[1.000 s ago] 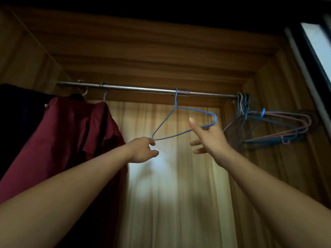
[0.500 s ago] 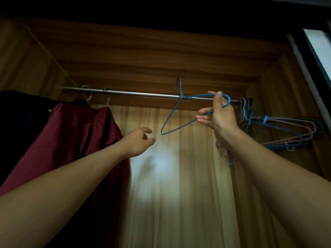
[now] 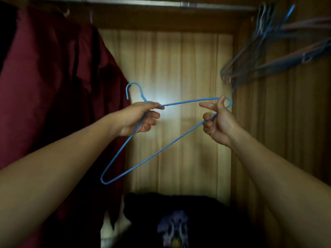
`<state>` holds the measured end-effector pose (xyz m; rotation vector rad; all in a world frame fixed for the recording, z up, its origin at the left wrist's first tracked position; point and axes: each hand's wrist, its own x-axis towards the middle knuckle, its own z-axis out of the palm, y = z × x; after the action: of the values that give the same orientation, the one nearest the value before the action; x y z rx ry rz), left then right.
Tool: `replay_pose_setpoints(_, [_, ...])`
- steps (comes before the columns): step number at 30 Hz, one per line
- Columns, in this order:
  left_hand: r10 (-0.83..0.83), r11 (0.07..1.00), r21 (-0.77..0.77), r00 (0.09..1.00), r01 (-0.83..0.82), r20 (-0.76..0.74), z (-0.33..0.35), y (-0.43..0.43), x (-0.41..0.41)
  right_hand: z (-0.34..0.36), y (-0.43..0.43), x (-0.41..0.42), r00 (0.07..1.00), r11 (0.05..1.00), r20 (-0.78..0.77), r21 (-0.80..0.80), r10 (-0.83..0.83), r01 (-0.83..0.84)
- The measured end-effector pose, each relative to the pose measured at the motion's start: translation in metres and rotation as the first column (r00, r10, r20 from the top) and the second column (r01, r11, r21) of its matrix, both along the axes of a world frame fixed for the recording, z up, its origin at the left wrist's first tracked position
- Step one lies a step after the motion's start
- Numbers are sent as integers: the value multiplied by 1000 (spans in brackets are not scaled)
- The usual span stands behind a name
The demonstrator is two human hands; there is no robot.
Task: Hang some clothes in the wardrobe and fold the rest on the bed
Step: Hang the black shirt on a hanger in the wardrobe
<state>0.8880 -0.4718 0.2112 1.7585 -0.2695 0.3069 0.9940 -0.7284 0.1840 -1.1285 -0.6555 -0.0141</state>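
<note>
A thin blue wire hanger is off the rail and held in the air in front of the wardrobe's back panel. My left hand grips it just under the hook, which points up and left. My right hand pinches the hanger's right corner between thumb and fingers. A dark red garment hangs on the metal rail at the left. Low in the middle lies a black garment with a pale print.
Several empty blue and pink wire hangers bunch at the rail's right end against the wooden side wall. A dark garment edge shows at the far left. The striped wooden back panel lies behind the hands.
The blue hanger has come off the rail and down. My left hand has taken hold of it under the hook; my right still holds its corner. The view has tilted down.
</note>
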Motion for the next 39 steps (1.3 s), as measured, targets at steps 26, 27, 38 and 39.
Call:
replay_pose_setpoints(26, [345, 912, 306, 915, -274, -208, -251, -18, 51, -284, -20, 116, 755, 46, 480, -831, -446, 555])
replay_pose_setpoints(27, [343, 914, 296, 916, -276, -207, -252, -21, 54, -276, -15, 114, 733, 87, 520, -787, -439, 610])
replay_pose_setpoints(38, [240, 953, 193, 971, -235, -4, -252, -72, 100, -190, 28, 15, 678, 459, 730, -575, -86, 677])
replay_pose_setpoints(39, [272, 943, 187, 962, -274, 39, -254, -72, 102, -190, 27, 10, 711, 403, 702, -645, -24, 650])
